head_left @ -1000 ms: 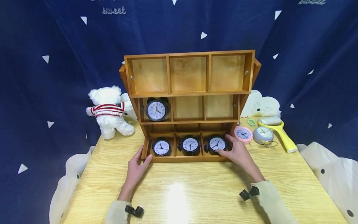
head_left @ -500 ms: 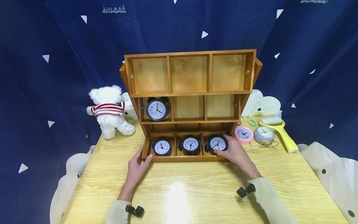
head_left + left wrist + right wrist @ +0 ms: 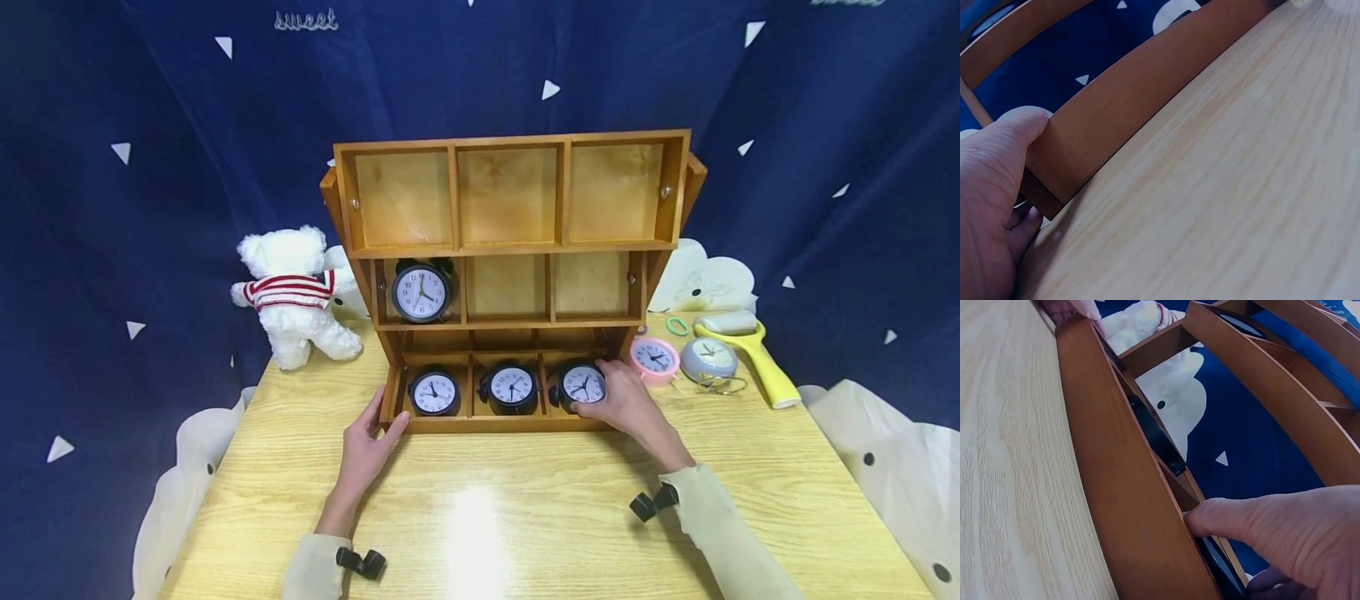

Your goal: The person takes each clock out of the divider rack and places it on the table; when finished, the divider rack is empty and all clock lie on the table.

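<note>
A three-tier wooden rack is set near the far edge of the tabletop, midway between its left and right edges. By the left hand, the rack's near left corner is gripped, with the thumb bent over the front board and the fingers at the side. By the right hand, a black clock is held between thumb and fingers, parted only by its width; it is seated in the bottom tier's right compartment. In the same tier, the left clock and the middle clock are seated, one to a compartment. The upper clock is placed in the middle tier's left compartment. By the tabletop's far left corner, a white bear is propped; towards the far right corner, a pink clock, a grey clock and a yellow roller are laid.
</note>
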Tool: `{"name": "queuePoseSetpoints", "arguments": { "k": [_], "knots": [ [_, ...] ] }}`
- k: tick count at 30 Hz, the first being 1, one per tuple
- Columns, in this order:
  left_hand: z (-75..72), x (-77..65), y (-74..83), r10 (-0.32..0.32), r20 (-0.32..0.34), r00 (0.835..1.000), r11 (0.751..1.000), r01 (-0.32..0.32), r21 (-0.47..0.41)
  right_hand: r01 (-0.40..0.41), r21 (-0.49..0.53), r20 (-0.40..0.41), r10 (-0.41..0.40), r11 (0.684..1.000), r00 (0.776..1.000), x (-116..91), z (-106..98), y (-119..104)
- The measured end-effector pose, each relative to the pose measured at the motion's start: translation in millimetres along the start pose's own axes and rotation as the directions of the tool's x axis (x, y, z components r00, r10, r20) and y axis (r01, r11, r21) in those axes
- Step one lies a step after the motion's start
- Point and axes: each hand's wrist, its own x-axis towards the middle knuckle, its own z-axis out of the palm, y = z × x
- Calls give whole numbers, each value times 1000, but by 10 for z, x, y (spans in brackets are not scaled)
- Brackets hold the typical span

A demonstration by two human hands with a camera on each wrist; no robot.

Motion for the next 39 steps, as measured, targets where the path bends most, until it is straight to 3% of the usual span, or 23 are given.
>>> {"name": "queuePoseSetpoints", "arguments": {
  "k": [6,16,22,32,39],
  "knots": [
    [-12,-31,91,10,-3,1000,1000,-10,-4,-17,-32,-21,17,999,1000,-1,3,20],
    [1,-19,35,16,-11,1000,1000,-16,-8,-25,10,-54,25,1000,998,19,47,73],
    [7,-23,20,36,-9,999,999,-36,-12,14,33,-125,-10,999,992,8,93,98],
    [3,-21,19,47,-5,999,999,-47,-17,-3,171,-202,38,985,979,-30,103,53],
    [-3,-16,17,51,-1,999,999,-51,-2,-21,206,-232,70,978,970,-80,86,3]
  ]
}}
